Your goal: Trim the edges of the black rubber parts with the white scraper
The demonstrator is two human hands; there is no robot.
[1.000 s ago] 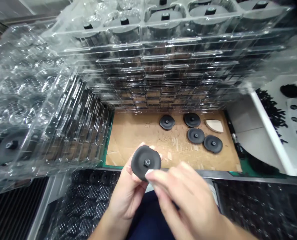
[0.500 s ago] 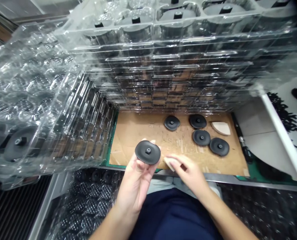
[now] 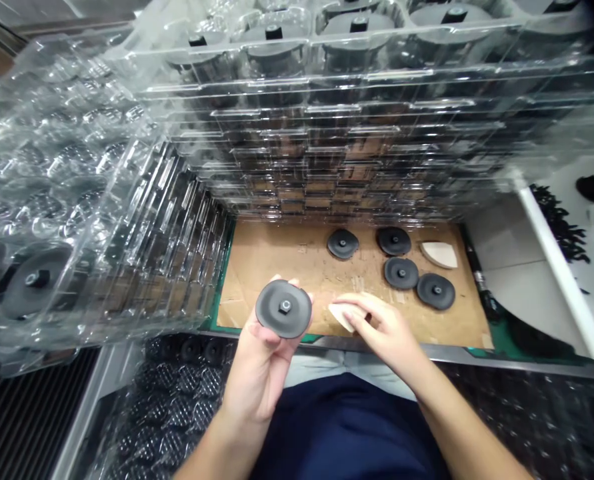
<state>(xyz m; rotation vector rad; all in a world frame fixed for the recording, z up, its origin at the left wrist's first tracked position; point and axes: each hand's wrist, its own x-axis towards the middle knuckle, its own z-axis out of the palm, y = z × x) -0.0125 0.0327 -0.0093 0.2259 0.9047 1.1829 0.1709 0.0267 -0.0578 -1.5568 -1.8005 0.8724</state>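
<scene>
My left hand (image 3: 259, 363) holds up a round black disc (image 3: 283, 309) with a small hub in its middle, fingers curled round its rim. My right hand (image 3: 384, 331) rests on the brown board (image 3: 271, 257) just right of it, fingers closed on a small white wedge-shaped piece (image 3: 343, 315). Several more black discs (image 3: 401, 273) lie on the board farther back, and a second white wedge (image 3: 439, 254) lies at their right.
Tall stacks of clear plastic trays (image 3: 327, 120) holding black discs wall in the board at the back and left. A bin of black parts (image 3: 177, 393) sits below the left hand. A white tray (image 3: 551, 267) with small black pieces stands at right.
My right hand drew back from the disc, went down to the board and took hold of the white wedge. The left hand with the disc lifted a little, then settled back to the left.
</scene>
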